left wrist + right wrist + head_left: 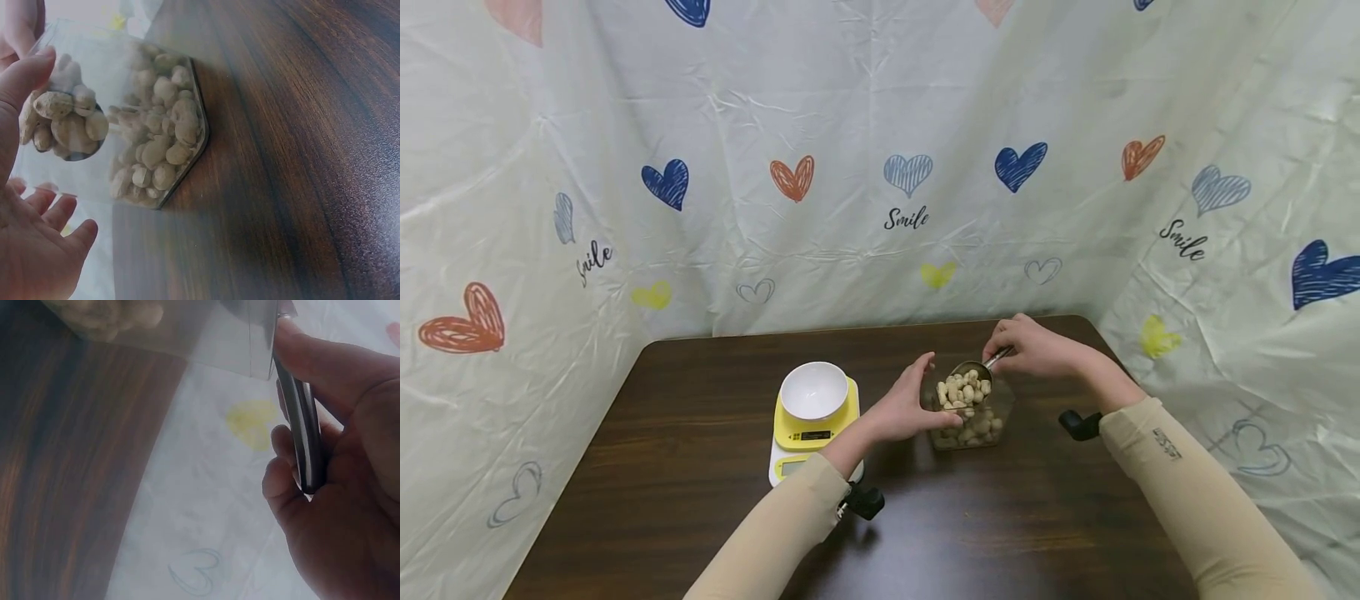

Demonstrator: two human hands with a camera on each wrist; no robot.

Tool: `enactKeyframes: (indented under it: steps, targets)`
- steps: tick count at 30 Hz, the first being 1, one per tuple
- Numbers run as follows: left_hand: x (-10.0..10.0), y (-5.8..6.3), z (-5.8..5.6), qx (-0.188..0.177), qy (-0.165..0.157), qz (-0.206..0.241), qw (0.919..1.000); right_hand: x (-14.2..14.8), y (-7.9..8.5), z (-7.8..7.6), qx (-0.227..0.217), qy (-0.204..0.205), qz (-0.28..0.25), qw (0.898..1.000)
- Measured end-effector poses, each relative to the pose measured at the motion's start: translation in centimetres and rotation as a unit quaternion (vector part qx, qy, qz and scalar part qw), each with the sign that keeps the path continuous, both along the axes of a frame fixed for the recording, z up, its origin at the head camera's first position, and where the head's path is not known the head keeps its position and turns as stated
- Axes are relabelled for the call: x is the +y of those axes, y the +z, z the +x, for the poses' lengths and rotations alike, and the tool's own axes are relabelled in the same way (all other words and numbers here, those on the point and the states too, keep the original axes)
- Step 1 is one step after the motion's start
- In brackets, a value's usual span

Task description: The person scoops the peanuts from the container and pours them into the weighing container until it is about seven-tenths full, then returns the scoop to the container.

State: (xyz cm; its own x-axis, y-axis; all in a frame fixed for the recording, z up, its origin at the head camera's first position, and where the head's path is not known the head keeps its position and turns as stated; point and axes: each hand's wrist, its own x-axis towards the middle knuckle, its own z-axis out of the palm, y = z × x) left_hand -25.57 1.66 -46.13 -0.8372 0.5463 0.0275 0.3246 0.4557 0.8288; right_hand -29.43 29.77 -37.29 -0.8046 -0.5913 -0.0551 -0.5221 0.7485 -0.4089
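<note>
Lower edge of frame: 2 pale sleeves (pixel 760 537), a black camera (pixel 865 502) at each cuff. Beneath: dark table (pixel 700 467). Left of centre, partly behind the left sleeve: yellow-and-white scale (pixel 786 442), with white bowl (pixel 815 392) on top. Centre: left hand (pixel 902 408), fingers and thumb spread apart round the left side of a clear box (pixel 970 444), thumb against the near wall; contact of the other fingers impossible to tell. In the box: nuts (pixel 981 427). At its mouth, right of centre: scoop (pixel 988 366), heaped with nuts. Just to the upper right: right hand (pixel 1033 346), thumb and fingers clamped on the handle (pixel 306 437). Judged the key relation: scoop's head to the lower left of the right fingertips, long axis slanting from upper right to lower left; right hand in contact, left hand just beside, bowl well apart to the left. Farthest: white curtain (pixel 835 250) with hearts (pixel 1020 167), "Smile" in 3 places.
</note>
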Motion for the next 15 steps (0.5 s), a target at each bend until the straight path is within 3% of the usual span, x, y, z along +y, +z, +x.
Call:
enactKeyframes:
  steps: [15]
  targets:
    - [-0.07,-0.01,0.02,-0.009,-0.002,0.006,0.9999,0.48,-0.01,-1.01,-0.027,0.007,-0.028,0.999]
